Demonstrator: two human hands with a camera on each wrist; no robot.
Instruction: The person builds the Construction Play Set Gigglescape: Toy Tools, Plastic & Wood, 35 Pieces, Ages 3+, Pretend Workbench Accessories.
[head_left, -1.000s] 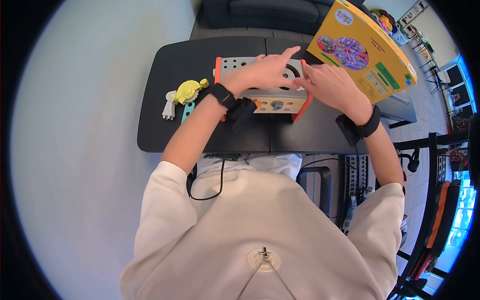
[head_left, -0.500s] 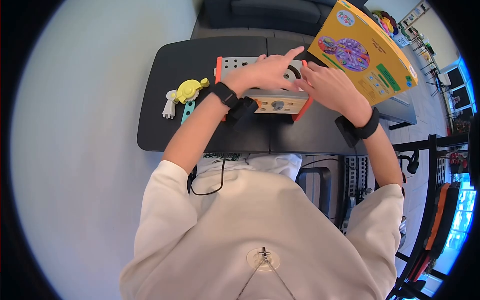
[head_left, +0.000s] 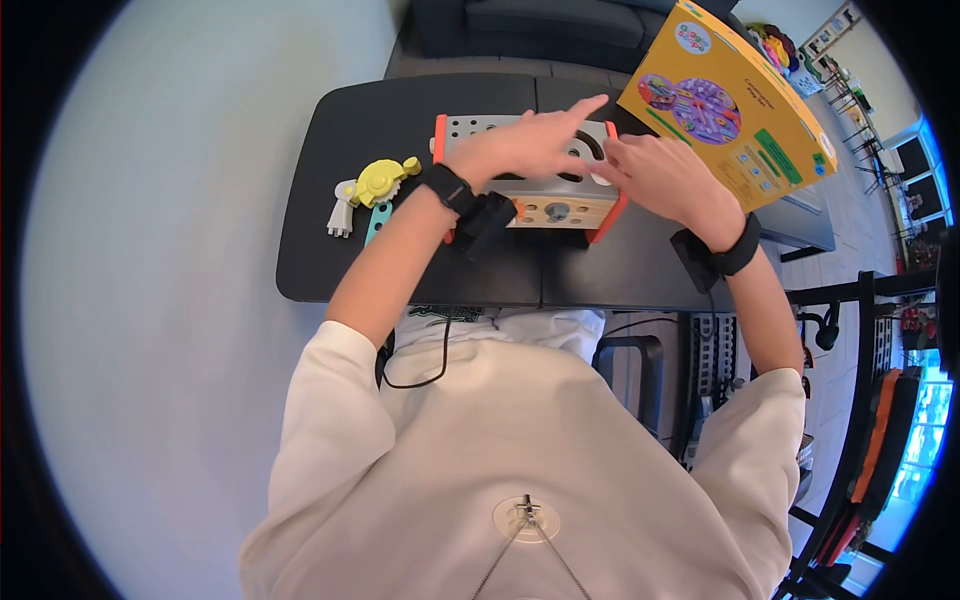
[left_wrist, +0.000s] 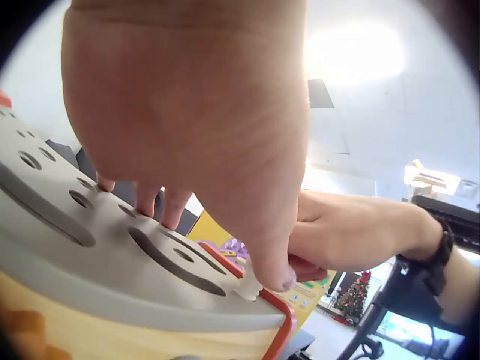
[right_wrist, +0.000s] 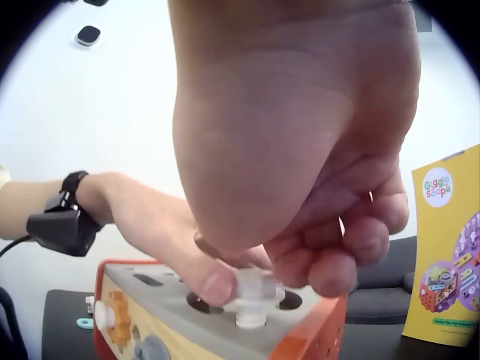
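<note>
On the black table stands a toy toolbox [head_left: 535, 187] with a grey, holed top, a wooden front and red-orange ends. The right hand [head_left: 665, 175] pinches a white toy bolt [right_wrist: 251, 304], which stands upright in the top near its right end. Its other fingers [right_wrist: 360, 244] curl beside the bolt. Across the top lies the left hand [head_left: 525, 145], fingertips on the grey panel in the left wrist view. The left thumb [right_wrist: 217, 285] reaches right up to the bolt. On the front are a grey knob [head_left: 557, 211] and an orange piece [right_wrist: 118, 319].
Left of the toolbox lie a yellow toy saw piece [head_left: 380, 183], a white pronged piece [head_left: 341, 212] and a teal holed strip [head_left: 378, 219]. A large yellow box [head_left: 790, 110] stands at the back right. Behind the table is a dark sofa [head_left: 550, 25].
The right hand turns slightly at the bolt, its fingers curling in a little more. The left hand and the toolbox stay about where they were.
</note>
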